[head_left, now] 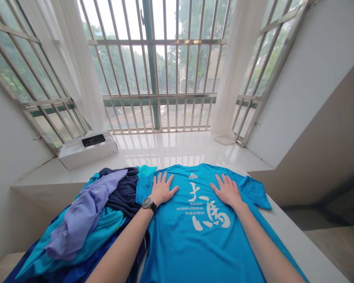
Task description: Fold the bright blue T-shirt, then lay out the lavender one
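A blue T-shirt (177, 243) with white lettering is spread out in front of me, its collar pointing toward the window. My left hand (163, 188) lies flat on the shirt's upper left, fingers spread, with a dark-strapped watch (147, 203) on the wrist. On the upper right of the shirt rests my right hand (226, 189), also flat with fingers apart. The right sleeve (258, 192) extends outward; the left one is partly beside the clothes pile. Neither hand grips the fabric.
To the left is a heap of crumpled clothes, with a lavender garment (79, 220) and a navy one (124, 192). A white box (88, 154) carrying a black phone-like object (93, 140) stands on the white sill (165, 149). Barred windows and white curtains (228, 98) lie beyond.
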Available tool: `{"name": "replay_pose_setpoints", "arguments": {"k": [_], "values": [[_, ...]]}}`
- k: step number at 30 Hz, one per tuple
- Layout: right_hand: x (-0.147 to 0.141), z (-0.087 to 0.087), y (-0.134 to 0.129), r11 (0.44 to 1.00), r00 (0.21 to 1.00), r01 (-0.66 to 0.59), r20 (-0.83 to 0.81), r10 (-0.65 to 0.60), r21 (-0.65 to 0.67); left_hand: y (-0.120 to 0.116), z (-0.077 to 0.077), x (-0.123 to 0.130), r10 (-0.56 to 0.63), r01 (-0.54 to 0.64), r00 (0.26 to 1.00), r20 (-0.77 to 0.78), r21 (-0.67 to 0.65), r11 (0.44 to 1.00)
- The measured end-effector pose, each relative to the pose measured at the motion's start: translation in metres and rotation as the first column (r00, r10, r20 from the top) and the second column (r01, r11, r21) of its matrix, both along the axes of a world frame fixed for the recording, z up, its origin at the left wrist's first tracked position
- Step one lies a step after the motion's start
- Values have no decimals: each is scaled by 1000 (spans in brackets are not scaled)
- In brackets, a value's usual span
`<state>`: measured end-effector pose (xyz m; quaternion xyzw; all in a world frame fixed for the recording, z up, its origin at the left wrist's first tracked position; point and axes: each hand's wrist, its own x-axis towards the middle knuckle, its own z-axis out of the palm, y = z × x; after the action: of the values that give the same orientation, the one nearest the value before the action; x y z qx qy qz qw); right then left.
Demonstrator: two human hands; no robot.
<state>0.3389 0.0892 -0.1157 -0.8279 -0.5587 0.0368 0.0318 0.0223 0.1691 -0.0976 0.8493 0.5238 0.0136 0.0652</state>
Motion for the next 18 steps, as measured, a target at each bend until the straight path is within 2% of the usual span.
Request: {"name": "replay_pose_setpoints", "arguments": {"k": [4,6,8,10,11,14,16,18], "values": [[1,-3,8,1000,1000,12,-22,-12,13,-2,0,0,23,-23,1000,20,6,1000],[8,-2,13,999,998,-28,-60,30,38,-3,1,0,27,-27,999,28,5,1000],[19,3,16,991,991,-58,-112,72,121,-3,1,0,30,-30,999,32,3,1000],[34,10,13,974,989,-24,-135,56,225,-3,1,-1,28,-28,999,38,8,1000],[43,14,9,960,992,33,-129,4,279,-3,1,-1,25,-25,999,42,12,1000],[72,23,-11,882,958,286,-108,-265,375,-3,0,-1,22,-23,999,46,19,1000],[92,24,-26,825,900,434,-129,-417,362,-3,0,0,28,-29,999,35,19,999],[110,23,-39,807,857,516,-155,-492,288,-3,0,1,35,-35,999,21,20,999]]}}
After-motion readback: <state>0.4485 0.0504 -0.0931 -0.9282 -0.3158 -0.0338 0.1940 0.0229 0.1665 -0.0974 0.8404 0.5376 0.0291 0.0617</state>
